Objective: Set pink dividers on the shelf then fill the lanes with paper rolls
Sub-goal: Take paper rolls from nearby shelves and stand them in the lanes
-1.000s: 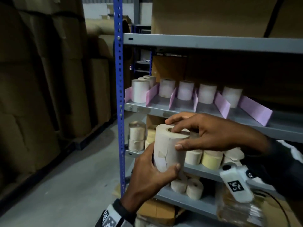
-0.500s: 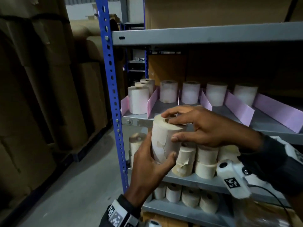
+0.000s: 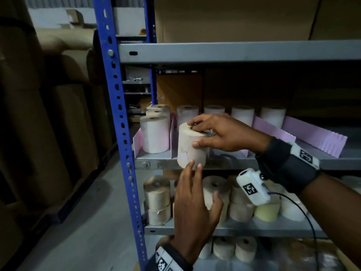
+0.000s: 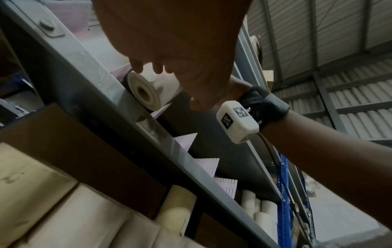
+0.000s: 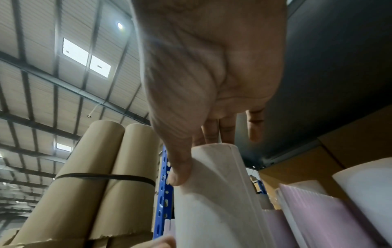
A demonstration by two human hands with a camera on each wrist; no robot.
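Now the paper roll (image 3: 192, 146) sits upright at the front lip of the shelf (image 3: 224, 163), in the second lane between pink dividers (image 3: 272, 130), whereas a second ago it was held in front, lower. The right hand (image 3: 224, 133) pinches its top and side; the left hand (image 3: 195, 208) has let go, fingers straight, tips touching its base. Placement looks nearly done. No readable writing, only square coded tags on the wrist cameras (image 3: 253, 189).

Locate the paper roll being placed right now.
In the head view, the paper roll is at the divider shelf's front edge, second lane from the left, held by the right hand.
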